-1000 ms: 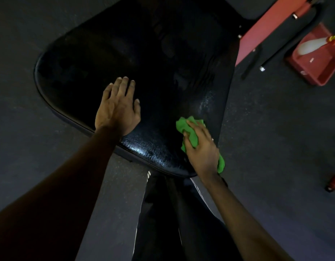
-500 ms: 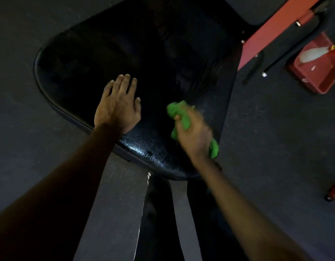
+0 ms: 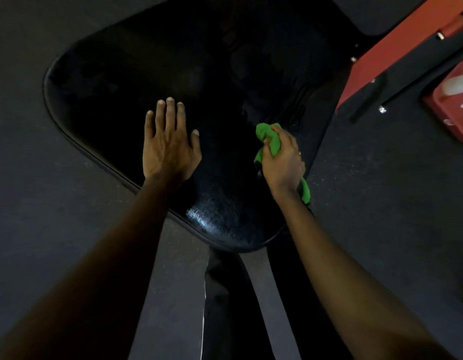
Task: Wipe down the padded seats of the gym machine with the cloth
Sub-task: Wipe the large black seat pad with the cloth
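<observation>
A wide black padded seat point(image 3: 116, 81) of the gym machine fills the middle of the view, glossy near its narrow front end. My left hand point(image 3: 169, 146) lies flat on the pad with fingers spread, holding nothing. My right hand point(image 3: 282, 158) is closed around a bunched green cloth point(image 3: 270, 140) over the seat's right side. Part of the cloth pokes out ahead of the fingers and a tail hangs below the wrist.
A red machine frame bar point(image 3: 397, 45) runs diagonally at the upper right. A red bin point(image 3: 449, 110) with a white bottle sits on the dark rubber floor point(image 3: 381, 190) at the far right. My dark trouser legs point(image 3: 233, 294) stand below the seat's front end.
My right hand has bunched the cloth tighter and carried it forward along the seat's right side. The left hand stays planted in the same spot on the pad.
</observation>
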